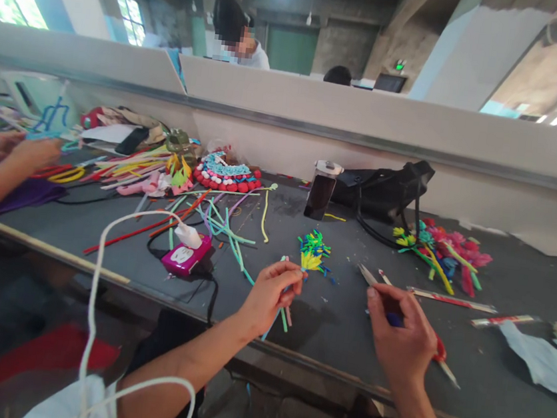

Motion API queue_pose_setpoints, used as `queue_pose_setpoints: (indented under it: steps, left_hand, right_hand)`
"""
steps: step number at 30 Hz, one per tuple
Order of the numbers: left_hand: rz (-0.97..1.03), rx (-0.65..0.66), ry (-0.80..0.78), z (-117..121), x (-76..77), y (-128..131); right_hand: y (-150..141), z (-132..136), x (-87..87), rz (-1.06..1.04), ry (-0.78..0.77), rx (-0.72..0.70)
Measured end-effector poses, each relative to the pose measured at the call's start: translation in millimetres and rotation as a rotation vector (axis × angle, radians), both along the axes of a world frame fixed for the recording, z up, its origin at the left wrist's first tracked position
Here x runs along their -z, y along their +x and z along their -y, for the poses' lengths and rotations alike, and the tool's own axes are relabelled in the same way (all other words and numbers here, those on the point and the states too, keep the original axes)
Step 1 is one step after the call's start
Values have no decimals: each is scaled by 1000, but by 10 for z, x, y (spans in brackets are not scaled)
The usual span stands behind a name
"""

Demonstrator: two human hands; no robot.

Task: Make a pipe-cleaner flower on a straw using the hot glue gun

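Observation:
My left hand (273,296) is closed in a pinch on a small yellow flower-like tuft (311,261), which looks made of fuzzy craft stems. Just beyond the tuft lies a pile of short green, blue and yellow snippets (316,241). To the right, my right hand (403,330) is wrapped round scissors (367,275); their pale pointed blades aim up and left, and a bit of dark blue handle shows between the fingers. A red-handled tool (440,350) lies partly behind that hand. Light green and pink stems (285,318) lie beneath my left hand.
Left of my hands sit a magenta power adapter (186,253) with a white plug and cable, and loose coloured stems (226,230). Behind are a phone (319,197) against a cup, a black bag (386,188) and bright flowers (464,254). A co-worker's hands (23,153) are far left.

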State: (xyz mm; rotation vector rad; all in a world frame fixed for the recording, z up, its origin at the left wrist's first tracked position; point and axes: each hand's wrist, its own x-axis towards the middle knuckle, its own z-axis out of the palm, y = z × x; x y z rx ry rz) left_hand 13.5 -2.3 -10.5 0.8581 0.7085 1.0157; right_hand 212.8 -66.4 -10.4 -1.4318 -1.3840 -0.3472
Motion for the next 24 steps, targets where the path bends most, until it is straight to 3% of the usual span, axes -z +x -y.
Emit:
queue_pose_setpoints:
  steps: [8,24]
  left_hand:
    - [-214,-15,63,107,8,153]
    - [-262,-72,171,114,36,156]
  right_hand:
    - [-241,-22,32,128,-1,-243]
    - [-365,-175,14,204,-11,-204]
